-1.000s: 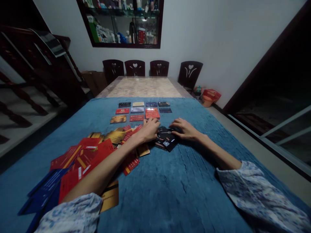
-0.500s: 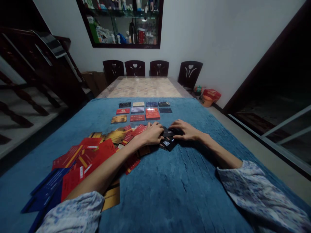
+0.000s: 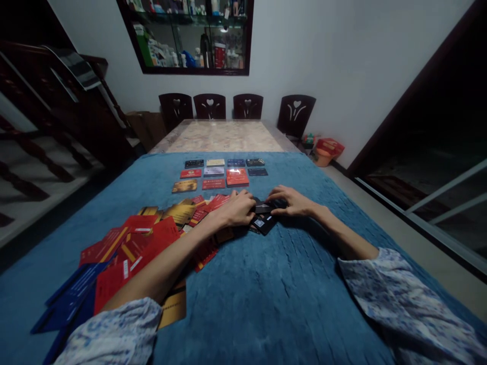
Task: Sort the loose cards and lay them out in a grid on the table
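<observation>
Several black cards [image 3: 265,224] lie in a loose heap on the blue cloth, between my two hands. My left hand [image 3: 240,209] has its fingers curled down on the heap's left side, with the fingertips at the cards' edges. From the right, my right hand [image 3: 291,203] grips dark cards between thumb and bent fingers; part of them is hidden under the hand. Beneath and beside my left forearm spreads a messy pile of red cards [image 3: 158,238], gold cards [image 3: 178,214] and blue cards [image 3: 74,293].
Beyond my hands, small card stacks stand in rows, among them an orange-red stack [image 3: 237,177], a gold stack [image 3: 184,186] and a lilac stack [image 3: 213,172]. The blue cloth [image 3: 258,299] covers the near table; a marble-patterned tabletop [image 3: 228,136] and chairs [image 3: 297,114] are behind.
The whole view has shifted slightly. Both hands stay at the black cards with almost the same grip, and the card stacks and the loose pile look unchanged.
</observation>
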The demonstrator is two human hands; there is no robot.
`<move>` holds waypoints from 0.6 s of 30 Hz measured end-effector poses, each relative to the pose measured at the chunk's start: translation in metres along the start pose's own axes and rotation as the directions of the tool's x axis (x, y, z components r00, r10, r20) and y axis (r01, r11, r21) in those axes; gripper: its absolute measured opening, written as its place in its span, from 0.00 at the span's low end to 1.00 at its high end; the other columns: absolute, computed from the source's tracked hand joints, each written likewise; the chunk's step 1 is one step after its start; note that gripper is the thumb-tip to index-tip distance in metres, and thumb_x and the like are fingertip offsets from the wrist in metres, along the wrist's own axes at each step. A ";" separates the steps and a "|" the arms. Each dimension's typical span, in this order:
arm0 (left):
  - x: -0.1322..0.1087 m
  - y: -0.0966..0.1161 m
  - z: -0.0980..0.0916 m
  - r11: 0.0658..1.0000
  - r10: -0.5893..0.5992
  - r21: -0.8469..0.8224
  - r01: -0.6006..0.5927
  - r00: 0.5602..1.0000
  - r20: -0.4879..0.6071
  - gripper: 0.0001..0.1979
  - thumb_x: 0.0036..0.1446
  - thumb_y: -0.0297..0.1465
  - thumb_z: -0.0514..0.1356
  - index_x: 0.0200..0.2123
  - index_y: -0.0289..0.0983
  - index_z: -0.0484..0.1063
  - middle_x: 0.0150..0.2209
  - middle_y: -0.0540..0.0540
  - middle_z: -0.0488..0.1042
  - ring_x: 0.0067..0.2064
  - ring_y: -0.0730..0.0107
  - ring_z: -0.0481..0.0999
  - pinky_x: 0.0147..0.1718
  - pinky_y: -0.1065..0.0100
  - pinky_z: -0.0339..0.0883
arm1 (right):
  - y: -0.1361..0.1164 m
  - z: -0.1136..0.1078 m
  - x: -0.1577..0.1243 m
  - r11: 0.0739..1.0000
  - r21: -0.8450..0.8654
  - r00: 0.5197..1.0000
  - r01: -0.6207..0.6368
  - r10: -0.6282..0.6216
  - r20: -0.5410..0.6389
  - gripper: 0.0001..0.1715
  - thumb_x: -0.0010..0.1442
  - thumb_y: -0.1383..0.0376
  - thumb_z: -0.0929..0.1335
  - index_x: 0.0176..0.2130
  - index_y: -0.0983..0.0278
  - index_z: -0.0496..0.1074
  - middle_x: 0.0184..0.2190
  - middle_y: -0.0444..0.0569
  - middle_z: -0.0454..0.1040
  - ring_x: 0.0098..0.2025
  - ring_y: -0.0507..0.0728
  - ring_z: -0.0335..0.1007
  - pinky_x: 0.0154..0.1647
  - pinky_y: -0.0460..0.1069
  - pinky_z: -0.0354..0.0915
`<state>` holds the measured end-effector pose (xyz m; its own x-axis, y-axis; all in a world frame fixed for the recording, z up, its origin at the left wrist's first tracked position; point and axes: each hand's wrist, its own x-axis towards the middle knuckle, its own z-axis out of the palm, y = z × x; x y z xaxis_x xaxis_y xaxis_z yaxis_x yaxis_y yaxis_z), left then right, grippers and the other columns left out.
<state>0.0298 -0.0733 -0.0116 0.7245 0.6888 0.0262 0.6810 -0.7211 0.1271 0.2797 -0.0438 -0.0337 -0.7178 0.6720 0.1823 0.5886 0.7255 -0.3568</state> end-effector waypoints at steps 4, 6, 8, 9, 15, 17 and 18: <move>0.001 -0.002 -0.003 0.999 0.006 -0.040 -0.007 0.999 -0.036 0.11 0.59 0.29 0.56 0.37 0.36 0.79 0.41 0.39 0.78 0.49 0.53 0.73 0.49 0.52 0.64 | -0.003 -0.006 0.000 1.000 0.017 1.000 0.022 -0.022 0.000 0.16 0.60 0.56 0.72 0.44 0.61 0.82 0.41 0.54 0.79 0.46 0.63 0.71 0.52 0.61 0.66; 0.002 -0.005 -0.005 0.998 0.010 -0.054 -0.013 0.998 -0.054 0.11 0.58 0.28 0.56 0.37 0.36 0.80 0.41 0.40 0.79 0.47 0.55 0.75 0.48 0.55 0.66 | -0.006 -0.008 -0.001 0.999 0.034 1.000 0.018 -0.018 -0.004 0.14 0.61 0.56 0.71 0.43 0.61 0.82 0.39 0.53 0.80 0.45 0.63 0.72 0.51 0.60 0.66; 0.003 -0.008 -0.005 0.997 0.017 -0.070 -0.023 0.996 -0.085 0.12 0.59 0.27 0.56 0.37 0.36 0.80 0.40 0.41 0.80 0.45 0.59 0.76 0.46 0.59 0.68 | -0.009 -0.010 -0.001 0.999 0.050 1.000 0.002 -0.001 -0.024 0.14 0.63 0.57 0.70 0.41 0.61 0.83 0.37 0.53 0.81 0.43 0.62 0.72 0.50 0.59 0.67; 0.003 -0.010 -0.005 0.996 0.020 -0.082 -0.029 0.994 -0.106 0.12 0.59 0.26 0.55 0.37 0.36 0.81 0.39 0.42 0.81 0.44 0.60 0.77 0.45 0.60 0.68 | -0.010 -0.010 -0.001 0.998 0.059 0.999 -0.005 0.008 -0.041 0.14 0.64 0.57 0.69 0.41 0.60 0.83 0.37 0.53 0.81 0.43 0.62 0.73 0.50 0.59 0.67; 0.007 -0.017 -0.001 0.992 -0.040 -0.125 0.012 0.973 -0.226 0.12 0.58 0.23 0.55 0.32 0.35 0.80 0.35 0.41 0.81 0.39 0.63 0.78 0.42 0.64 0.70 | -0.007 -0.004 0.002 0.998 0.048 0.988 -0.028 0.035 -0.152 0.19 0.68 0.56 0.64 0.41 0.62 0.82 0.36 0.54 0.80 0.41 0.60 0.74 0.46 0.56 0.69; 0.007 -0.019 0.002 0.989 -0.072 -0.142 0.036 0.965 -0.254 0.12 0.58 0.23 0.55 0.33 0.35 0.79 0.36 0.41 0.81 0.39 0.63 0.78 0.42 0.64 0.70 | -0.003 0.000 0.003 0.998 0.028 0.983 -0.049 0.053 -0.177 0.18 0.68 0.58 0.64 0.42 0.61 0.82 0.36 0.53 0.80 0.41 0.60 0.74 0.45 0.56 0.70; 0.008 -0.020 0.004 0.987 -0.088 -0.154 0.048 0.960 -0.264 0.12 0.58 0.22 0.55 0.34 0.35 0.79 0.36 0.41 0.81 0.39 0.63 0.78 0.43 0.64 0.71 | -0.002 0.003 0.003 0.998 0.022 0.980 -0.058 0.061 -0.187 0.17 0.68 0.59 0.64 0.43 0.61 0.81 0.37 0.53 0.80 0.42 0.60 0.74 0.46 0.56 0.70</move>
<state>0.0221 -0.0536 -0.0177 0.6075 0.7447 0.2762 0.6906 -0.6670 0.2796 0.2752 -0.0430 -0.0350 -0.5981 0.7309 0.3288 0.6209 0.6819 -0.3866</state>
